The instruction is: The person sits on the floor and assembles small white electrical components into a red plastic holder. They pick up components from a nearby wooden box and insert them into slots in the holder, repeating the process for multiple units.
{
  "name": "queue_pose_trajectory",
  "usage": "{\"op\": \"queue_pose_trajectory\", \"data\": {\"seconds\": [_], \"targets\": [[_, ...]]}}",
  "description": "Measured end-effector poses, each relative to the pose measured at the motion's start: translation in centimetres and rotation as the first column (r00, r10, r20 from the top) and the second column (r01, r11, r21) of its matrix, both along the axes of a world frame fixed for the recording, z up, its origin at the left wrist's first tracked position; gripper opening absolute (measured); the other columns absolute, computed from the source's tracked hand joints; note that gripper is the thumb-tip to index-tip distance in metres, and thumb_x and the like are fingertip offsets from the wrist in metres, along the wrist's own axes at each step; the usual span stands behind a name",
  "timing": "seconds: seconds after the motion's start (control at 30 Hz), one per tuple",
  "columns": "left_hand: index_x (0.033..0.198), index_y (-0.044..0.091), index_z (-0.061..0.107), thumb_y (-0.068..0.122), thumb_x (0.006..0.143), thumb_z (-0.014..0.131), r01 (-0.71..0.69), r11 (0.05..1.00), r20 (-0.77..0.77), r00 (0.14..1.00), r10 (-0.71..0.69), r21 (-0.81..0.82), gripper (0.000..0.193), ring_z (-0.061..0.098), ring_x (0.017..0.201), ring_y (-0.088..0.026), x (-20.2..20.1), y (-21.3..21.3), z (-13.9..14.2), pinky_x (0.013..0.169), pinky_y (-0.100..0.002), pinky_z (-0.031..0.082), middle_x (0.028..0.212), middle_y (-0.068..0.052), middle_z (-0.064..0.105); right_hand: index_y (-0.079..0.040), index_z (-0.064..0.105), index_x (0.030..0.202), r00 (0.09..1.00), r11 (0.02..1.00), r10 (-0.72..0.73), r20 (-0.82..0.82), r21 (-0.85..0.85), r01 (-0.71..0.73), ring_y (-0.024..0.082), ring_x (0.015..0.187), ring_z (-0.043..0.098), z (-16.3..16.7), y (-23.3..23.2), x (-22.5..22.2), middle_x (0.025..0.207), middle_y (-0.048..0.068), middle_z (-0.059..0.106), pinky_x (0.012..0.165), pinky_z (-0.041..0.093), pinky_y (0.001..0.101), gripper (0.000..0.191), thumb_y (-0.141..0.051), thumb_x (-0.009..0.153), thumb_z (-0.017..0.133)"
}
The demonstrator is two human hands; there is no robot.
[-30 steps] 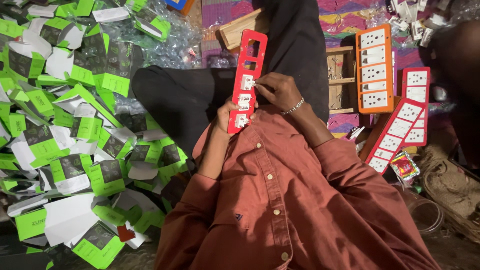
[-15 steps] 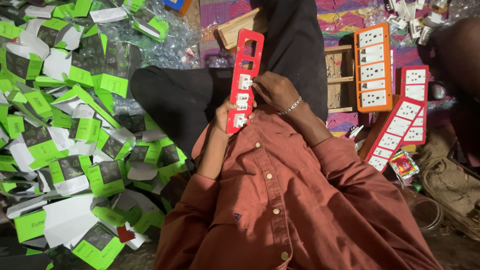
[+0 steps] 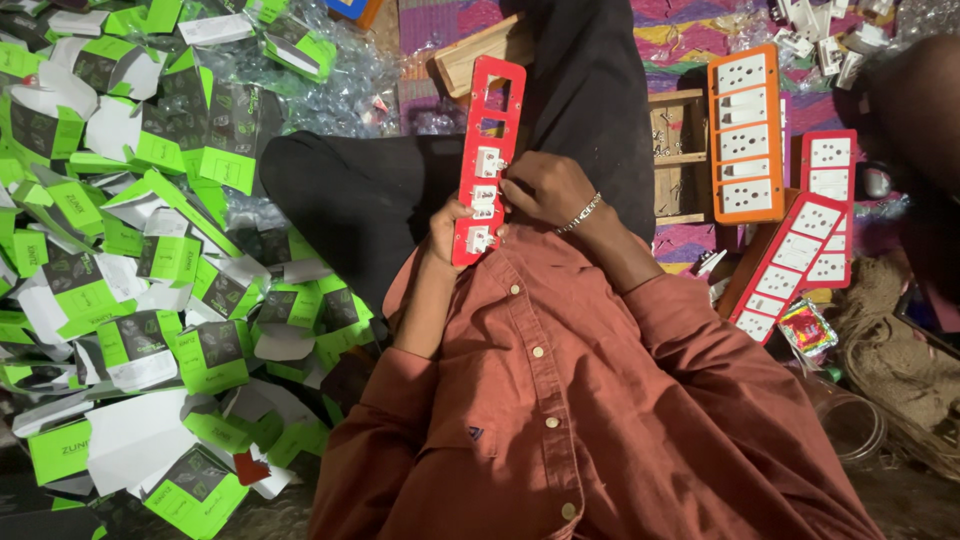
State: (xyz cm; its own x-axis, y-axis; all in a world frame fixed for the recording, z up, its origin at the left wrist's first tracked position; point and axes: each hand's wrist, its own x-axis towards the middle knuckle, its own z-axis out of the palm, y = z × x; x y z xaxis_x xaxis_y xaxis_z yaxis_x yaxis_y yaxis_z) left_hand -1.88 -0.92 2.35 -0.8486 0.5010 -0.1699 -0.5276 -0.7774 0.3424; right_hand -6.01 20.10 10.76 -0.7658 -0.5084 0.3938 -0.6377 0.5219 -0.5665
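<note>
I hold a long red plastic panel [image 3: 492, 120] upright over my lap, against black trousers [image 3: 590, 90]. Its lower openings carry white switch modules and its two top openings are bare. My left hand [image 3: 444, 232] grips the panel's lower end from the left side. My right hand [image 3: 548, 190], with a metal bracelet at the wrist, has its fingertips on the white modules at the panel's middle. My rust-coloured shirt [image 3: 600, 420] fills the bottom of the view.
A heap of green-and-white cardboard boxes [image 3: 150, 270] and clear wrappers lies on the left. At right are an orange socket panel [image 3: 745, 130], two red socket panels [image 3: 800, 255], a wooden box [image 3: 680, 150] and coiled rope [image 3: 900, 340]. Another person's dark shape is at the far right.
</note>
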Motion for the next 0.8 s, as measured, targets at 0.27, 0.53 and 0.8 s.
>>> {"op": "queue_pose_trajectory", "data": {"seconds": [0.27, 0.53, 0.8], "targets": [[0.143, -0.001, 0.050, 0.024, 0.083, 0.059, 0.059, 0.998, -0.060, 0.996, -0.058, 0.006, 0.065, 0.064, 0.079, -0.034, 0.0, -0.2, 0.4, 0.070, -0.046, 0.056, 0.108, -0.022, 0.065, 0.000, 0.067, 0.110, 0.999, 0.997, -0.047, 0.017, -0.060, 0.048, 0.037, 0.081, 0.067, 0.6, -0.1, 0.3, 0.091, 0.017, 0.067, 0.069, 0.053, 0.0447, 0.024, -0.019, 0.096, 0.068], [0.140, -0.001, 0.052, 0.023, 0.083, 0.058, 0.030, 1.000, -0.032, 0.999, -0.031, -0.006, 0.063, 0.064, 0.081, -0.035, 0.0, -0.2, -0.1, 0.071, -0.045, 0.056, 0.108, -0.021, 0.066, -0.004, 0.067, 0.103, 0.989, 0.989, -0.124, -0.077, -0.090, 0.117, 0.037, 0.080, 0.068, -0.4, 0.1, 0.3, 0.090, 0.016, 0.069, 0.070, 0.054, 0.0452, 0.019, -0.021, 0.096, 0.068], [0.139, 0.000, 0.053, 0.024, 0.081, 0.059, 0.042, 0.999, -0.056, 0.997, -0.043, -0.021, 0.063, 0.064, 0.079, -0.035, -0.1, -0.2, -0.4, 0.069, -0.044, 0.056, 0.108, -0.022, 0.067, -0.007, 0.068, 0.097, 0.989, 0.988, -0.135, -0.064, 0.066, 0.140, 0.036, 0.076, 0.067, -0.3, 0.0, 0.2, 0.085, 0.013, 0.067, 0.070, 0.053, 0.0469, 0.017, -0.024, 0.095, 0.068]]}}
